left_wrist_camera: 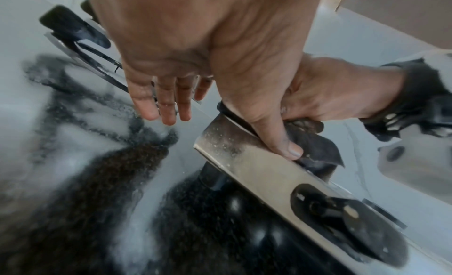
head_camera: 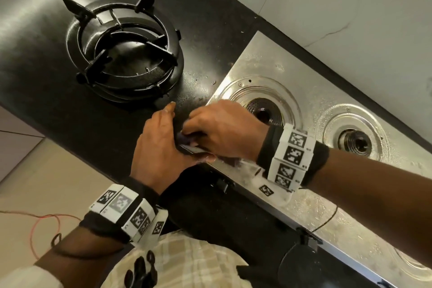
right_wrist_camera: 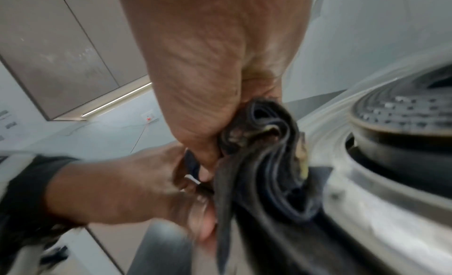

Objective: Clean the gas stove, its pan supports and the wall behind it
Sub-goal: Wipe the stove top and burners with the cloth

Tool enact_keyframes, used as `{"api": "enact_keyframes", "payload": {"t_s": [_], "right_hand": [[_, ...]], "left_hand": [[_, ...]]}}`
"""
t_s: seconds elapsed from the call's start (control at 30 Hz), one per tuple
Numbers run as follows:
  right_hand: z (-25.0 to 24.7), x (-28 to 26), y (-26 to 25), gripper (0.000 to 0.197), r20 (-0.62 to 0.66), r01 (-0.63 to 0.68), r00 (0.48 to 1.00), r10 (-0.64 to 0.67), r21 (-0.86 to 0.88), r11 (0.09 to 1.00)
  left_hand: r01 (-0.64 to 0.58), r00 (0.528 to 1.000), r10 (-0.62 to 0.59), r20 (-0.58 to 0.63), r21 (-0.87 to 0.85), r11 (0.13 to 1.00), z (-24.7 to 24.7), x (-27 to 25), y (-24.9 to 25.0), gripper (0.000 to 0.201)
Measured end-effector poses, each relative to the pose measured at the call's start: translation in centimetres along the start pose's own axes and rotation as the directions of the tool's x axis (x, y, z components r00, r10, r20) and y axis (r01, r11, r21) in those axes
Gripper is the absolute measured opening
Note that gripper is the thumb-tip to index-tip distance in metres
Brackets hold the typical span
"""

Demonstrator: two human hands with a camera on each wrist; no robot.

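Observation:
The steel gas stove [head_camera: 268, 65] lies on a black counter [head_camera: 198, 7], wet and foamy, with its burners [head_camera: 264, 107] bare. The black pan supports [head_camera: 126, 54] are stacked on the counter to its left. My right hand [head_camera: 222, 128] grips a crumpled dark cloth [right_wrist_camera: 264, 153] against the stove's left front corner. My left hand [head_camera: 161, 138] lies beside it with straight fingers reaching over the counter. Its thumb [left_wrist_camera: 281, 143] presses on the stove's front panel [left_wrist_camera: 257, 167] next to the cloth [left_wrist_camera: 315, 143]. The pale wall [head_camera: 350, 7] runs behind the stove.
A second burner [head_camera: 355, 142] sits further right on the stove. A black knob [head_camera: 297, 262] sticks out of the front panel; the left wrist view shows one [left_wrist_camera: 354, 221] too. Soapy streaks cover the counter [left_wrist_camera: 73, 143]. A red wire [head_camera: 44, 220] lies on the floor.

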State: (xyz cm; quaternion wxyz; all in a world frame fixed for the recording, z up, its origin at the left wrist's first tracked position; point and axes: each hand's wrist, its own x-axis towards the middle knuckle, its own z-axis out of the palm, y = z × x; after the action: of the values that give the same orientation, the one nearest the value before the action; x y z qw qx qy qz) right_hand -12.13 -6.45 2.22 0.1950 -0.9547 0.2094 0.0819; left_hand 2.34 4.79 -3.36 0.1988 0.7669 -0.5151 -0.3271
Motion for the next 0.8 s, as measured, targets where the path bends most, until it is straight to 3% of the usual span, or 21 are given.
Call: {"api": "enact_keyframes", "payload": {"t_s": [0.07,0.17,0.33,0.4,0.47,0.6,0.67,0.73,0.8], "right_hand": [[-1.0,0.6,2.3,0.02,-0.102,-0.153,0.983,0.152,-0.006,0.988],[-2.8,1.2,7.7,0.019,-0.21,-0.355,0.913,0.351,0.021,0.935],[-5.5,1.5,14.1,0.019,-0.279,-0.558,0.791,0.545,0.036,0.829],[-5.5,1.6,14.5,0.019,-0.306,-0.586,0.759,0.575,0.064,0.807],[-5.0,1.5,13.6,0.02,-0.312,-0.573,0.762,0.567,0.083,0.815],[-2.9,1.2,10.1,0.018,-0.299,-0.39,0.877,0.375,0.011,0.921],[-2.4,0.9,9.8,0.02,-0.294,-0.34,0.904,0.311,-0.05,0.939],[-3.0,0.4,12.0,0.02,-0.325,-0.409,0.859,0.395,0.027,0.912],[-4.0,-0.2,15.6,0.02,-0.408,-0.508,0.767,0.495,0.085,0.857]], "left_hand": [[-0.053,0.999,0.053,0.005,0.091,0.994,-0.2,0.4,0.1,0.139],[-0.103,0.994,0.095,0.059,0.16,0.982,-0.7,1.0,0.5,0.136],[-0.198,0.967,0.18,0.182,0.082,0.977,-1.0,2.3,1.8,0.126],[-0.314,0.933,0.299,0.199,0.049,0.948,-0.9,2.9,2.5,0.118],[-0.415,0.891,0.387,0.237,0.081,0.906,-0.6,3.6,3.2,0.118],[-0.542,0.814,0.485,0.32,0.12,0.832,-0.1,5.6,4.6,0.126],[-0.564,0.794,0.494,0.353,0.125,0.817,0.0,6.4,5.0,0.13],[-0.564,0.794,0.477,0.377,0.167,0.808,0.2,6.7,5.0,0.134],[-0.561,0.796,0.464,0.389,0.187,0.806,0.3,6.8,5.0,0.137]]}}
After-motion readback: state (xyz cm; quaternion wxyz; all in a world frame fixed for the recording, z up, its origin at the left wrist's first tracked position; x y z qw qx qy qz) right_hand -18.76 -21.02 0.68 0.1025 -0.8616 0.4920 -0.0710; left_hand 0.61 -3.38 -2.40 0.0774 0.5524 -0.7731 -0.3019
